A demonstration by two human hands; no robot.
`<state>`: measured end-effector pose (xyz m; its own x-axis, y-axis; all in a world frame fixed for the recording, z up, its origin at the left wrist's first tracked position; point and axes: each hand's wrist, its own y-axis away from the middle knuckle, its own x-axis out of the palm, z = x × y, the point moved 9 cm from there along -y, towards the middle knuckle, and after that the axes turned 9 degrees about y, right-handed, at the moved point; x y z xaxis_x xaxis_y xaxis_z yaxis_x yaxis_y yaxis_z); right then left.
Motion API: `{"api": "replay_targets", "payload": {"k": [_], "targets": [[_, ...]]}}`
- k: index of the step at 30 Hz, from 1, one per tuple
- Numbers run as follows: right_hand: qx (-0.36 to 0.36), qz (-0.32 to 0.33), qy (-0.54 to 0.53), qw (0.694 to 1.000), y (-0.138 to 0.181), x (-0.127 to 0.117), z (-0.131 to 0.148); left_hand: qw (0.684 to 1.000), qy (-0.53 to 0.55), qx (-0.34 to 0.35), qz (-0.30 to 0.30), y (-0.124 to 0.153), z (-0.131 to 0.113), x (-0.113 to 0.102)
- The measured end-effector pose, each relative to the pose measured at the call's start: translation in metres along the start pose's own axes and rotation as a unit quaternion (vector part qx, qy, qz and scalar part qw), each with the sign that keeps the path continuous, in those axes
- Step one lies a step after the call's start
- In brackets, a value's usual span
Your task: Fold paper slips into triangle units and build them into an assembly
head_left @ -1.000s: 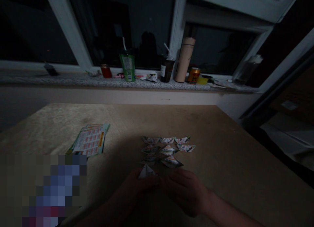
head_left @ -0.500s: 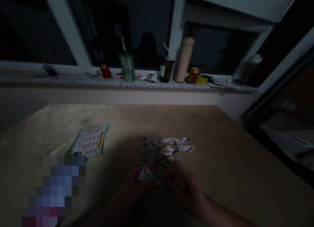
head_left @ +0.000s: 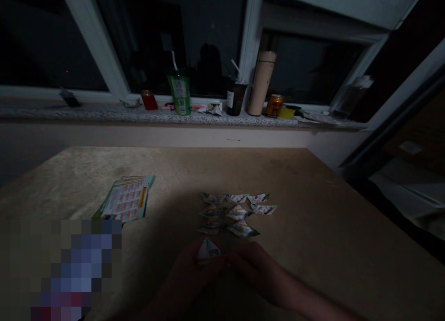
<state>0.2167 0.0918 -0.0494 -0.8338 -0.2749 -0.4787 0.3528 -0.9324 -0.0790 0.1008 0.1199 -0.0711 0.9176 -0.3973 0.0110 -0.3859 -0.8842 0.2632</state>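
Note:
Low over the near part of the table, my left hand (head_left: 189,270) is closed around a folded paper piece (head_left: 208,249), whose pale pointed peak sticks up between the fingers. My right hand (head_left: 255,267) meets it from the right, fingers bent and pinching at the paper's right end; the fingertips are partly hidden in the dim light. Just beyond both hands, several folded paper boats (head_left: 238,213) made of printed paper stand in rows, close together. The lower part of the held piece is covered by my fingers.
A stack of printed leaflets (head_left: 127,198) lies on the wooden table (head_left: 295,173) at left. Along the stone windowsill (head_left: 208,119) stand a green cup (head_left: 181,94), a dark cup (head_left: 235,98), a tall flask (head_left: 262,82), an orange can (head_left: 274,106) and a red jar (head_left: 149,100).
My right hand has moved slightly down and toward the left hand, uncovering the nearest right paper boat. The held paper has turned a little, its peak now more upright.

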Motion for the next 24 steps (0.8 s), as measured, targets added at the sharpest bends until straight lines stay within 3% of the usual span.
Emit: {"api": "replay_targets", "payload": {"k": [4, 7, 12, 19, 24], "targets": [[-0.004, -0.024, 0.014, 1.0, 0.001, -0.007, 0.002, 0.995, 0.06, -0.038, 0.069, 0.0, 0.012, 0.01], [-0.004, -0.014, 0.025, 1.0, 0.002, -0.008, 0.003, 0.993, 0.045, -0.033, 0.107, 0.0, 0.009, 0.018], [0.0, 0.003, 0.013, 1.0, 0.003, -0.008, 0.002, 0.994, 0.018, -0.029, 0.099, -0.002, 0.003, 0.02], [-0.04, 0.059, 0.086, 0.994, 0.003, -0.002, 0.009, 0.996, -0.018, -0.002, 0.085, -0.003, 0.006, 0.017], [-0.041, 0.042, 0.142, 0.988, 0.006, -0.001, 0.004, 0.996, -0.031, 0.001, 0.086, 0.0, 0.001, 0.019]]}}
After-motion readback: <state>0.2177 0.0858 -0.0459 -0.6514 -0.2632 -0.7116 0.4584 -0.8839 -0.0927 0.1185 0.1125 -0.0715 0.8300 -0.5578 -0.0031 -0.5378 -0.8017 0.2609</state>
